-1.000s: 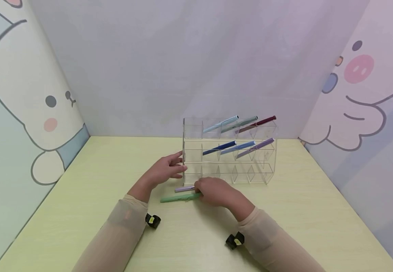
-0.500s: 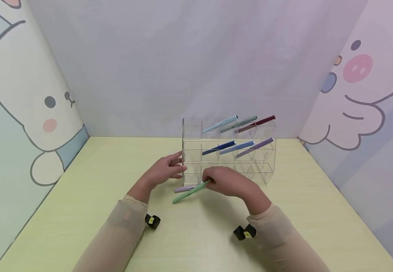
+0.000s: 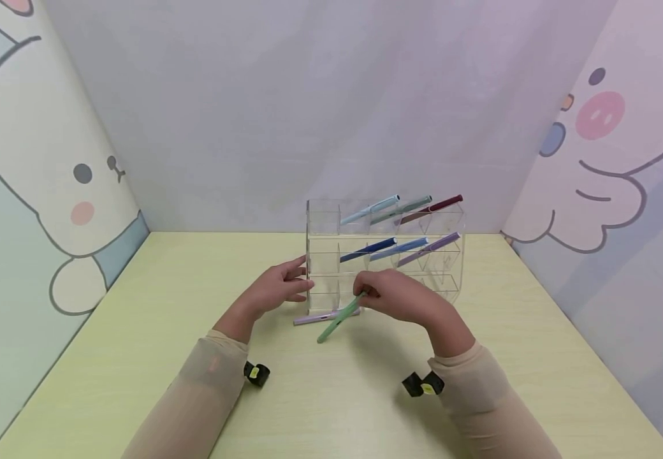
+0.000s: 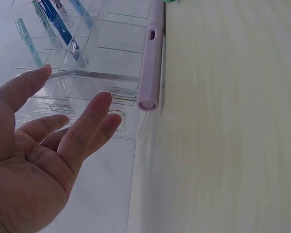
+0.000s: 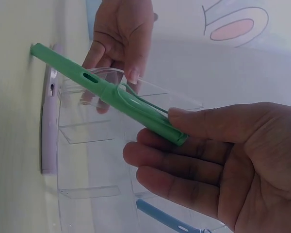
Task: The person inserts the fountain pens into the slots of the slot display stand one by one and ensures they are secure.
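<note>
Between thumb and fingers, my right hand [image 3: 403, 298] pinches a green pen [image 3: 337, 324] by its cap end, the clip showing in the right wrist view. The pen slants down to the left, in front of a clear stepped pen rack [image 3: 324, 220]. My left hand [image 3: 269, 291] touches the rack's left side with fairly straight fingers. A lilac pen [image 4: 151, 68] lies on the table along the rack's front edge, partly behind the green pen in the head view. My right hand covers part of the rack's lowest tier.
The rack's top tier holds a light blue pen [image 3: 371, 209], a grey-green pen [image 3: 403, 209] and a dark red pen [image 3: 431, 208]. Its middle tier holds a dark blue pen [image 3: 368, 249], a blue pen [image 3: 400, 248] and a purple pen [image 3: 430, 248]. Cartoon-printed walls enclose the table [image 3: 331, 408].
My right hand has lifted the green pen's cap end off the table and moved right and toward the rack, tilting the pen more steeply. The left hand stays in place.
</note>
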{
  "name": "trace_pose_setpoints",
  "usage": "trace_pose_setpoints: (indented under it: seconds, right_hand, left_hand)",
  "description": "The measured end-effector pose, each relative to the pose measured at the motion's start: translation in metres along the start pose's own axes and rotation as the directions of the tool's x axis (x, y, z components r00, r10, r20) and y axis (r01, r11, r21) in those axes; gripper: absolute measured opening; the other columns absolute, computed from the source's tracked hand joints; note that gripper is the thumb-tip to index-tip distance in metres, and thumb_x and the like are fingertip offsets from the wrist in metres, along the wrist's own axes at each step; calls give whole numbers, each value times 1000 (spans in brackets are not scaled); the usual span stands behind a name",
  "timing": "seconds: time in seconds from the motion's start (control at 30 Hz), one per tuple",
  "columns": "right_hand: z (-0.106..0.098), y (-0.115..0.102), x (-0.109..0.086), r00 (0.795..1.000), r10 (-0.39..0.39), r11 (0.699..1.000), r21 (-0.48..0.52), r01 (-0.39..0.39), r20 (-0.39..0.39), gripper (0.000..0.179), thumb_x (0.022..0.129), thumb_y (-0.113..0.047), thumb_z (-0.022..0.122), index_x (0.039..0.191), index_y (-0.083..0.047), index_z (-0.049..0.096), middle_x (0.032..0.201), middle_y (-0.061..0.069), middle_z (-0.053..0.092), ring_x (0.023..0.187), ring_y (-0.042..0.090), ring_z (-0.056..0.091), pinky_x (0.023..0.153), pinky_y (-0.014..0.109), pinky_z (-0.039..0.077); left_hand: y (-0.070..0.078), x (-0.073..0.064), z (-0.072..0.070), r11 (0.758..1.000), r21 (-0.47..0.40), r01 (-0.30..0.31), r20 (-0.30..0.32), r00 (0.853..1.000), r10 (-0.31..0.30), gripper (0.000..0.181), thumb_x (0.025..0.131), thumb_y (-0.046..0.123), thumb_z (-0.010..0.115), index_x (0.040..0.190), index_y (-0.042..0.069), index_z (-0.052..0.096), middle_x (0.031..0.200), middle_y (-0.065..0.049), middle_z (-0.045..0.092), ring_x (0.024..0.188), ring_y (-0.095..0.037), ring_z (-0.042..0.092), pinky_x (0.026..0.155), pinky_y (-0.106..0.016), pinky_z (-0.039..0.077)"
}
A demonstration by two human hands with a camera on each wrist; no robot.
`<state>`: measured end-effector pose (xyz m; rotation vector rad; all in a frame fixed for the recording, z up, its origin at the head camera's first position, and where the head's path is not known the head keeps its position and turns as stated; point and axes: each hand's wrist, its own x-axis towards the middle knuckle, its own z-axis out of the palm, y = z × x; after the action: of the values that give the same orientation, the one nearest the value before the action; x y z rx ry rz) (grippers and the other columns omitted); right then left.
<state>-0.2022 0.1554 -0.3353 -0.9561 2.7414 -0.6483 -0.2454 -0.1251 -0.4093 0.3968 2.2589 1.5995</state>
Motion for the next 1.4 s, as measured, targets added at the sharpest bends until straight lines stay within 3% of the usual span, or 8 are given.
trace_pose_setpoints:
  seconds: [0.23, 0.47, 0.83, 1.27, 1.4]
  right_hand:
    - [-8, 6, -4, 999, -1, 999, 40, 2, -38, 5, 95, -17, 66, 99, -18, 66, 87, -12, 66, 81, 5, 65, 72, 26, 55]
    - [-24, 11, -13, 995, 26, 998, 57, -20, -96, 9, 95, -19, 66, 104, -17, 65, 94, -6, 68, 88, 10, 67, 77, 29, 56]
    - [-51, 24, -37, 962, 105, 990, 118, -77, -250, 13, 96, -24, 66, 108, -19, 63, 101, -5, 69, 97, 12, 69, 84, 39, 56]
    - [-70, 33, -58, 930, 150, 987, 107, -121, -337, 22, 97, -36, 62, 112, -20, 62, 104, -1, 71, 90, 13, 71, 82, 40, 58]
    - [-68, 36, -56, 930, 145, 986, 130, -107, -337, 21, 97, -34, 63, 112, -19, 62, 104, 0, 70, 90, 15, 70, 82, 39, 58]
  left_hand:
    - [-1, 0, 0, 1000, -8, 22, -8, 1000, -22, 77, 94, 36, 66, 157, 29, 23, 154, -7, 40, 105, -22, 70, 104, -46, 49]
    - [0, 1, 0, 1000, -13, 18, -8, 1000, -18, 77, 94, 34, 66, 157, 28, 23, 154, -7, 41, 106, -22, 70, 102, -45, 50]
    - [0, 2, -1, 1000, 0, 21, -6, 1000, -21, 78, 93, 37, 67, 157, 30, 23, 154, -6, 41, 105, -21, 70, 107, -47, 46]
    - [2, 1, -1, 1000, -8, 26, -5, 1000, -26, 79, 93, 38, 68, 157, 29, 23, 154, -6, 41, 106, -21, 70, 102, -43, 50]
    - [1, 1, -1, 1000, -16, 27, -4, 1000, -27, 79, 93, 38, 68, 157, 29, 23, 154, -6, 41, 109, -23, 69, 101, -42, 51]
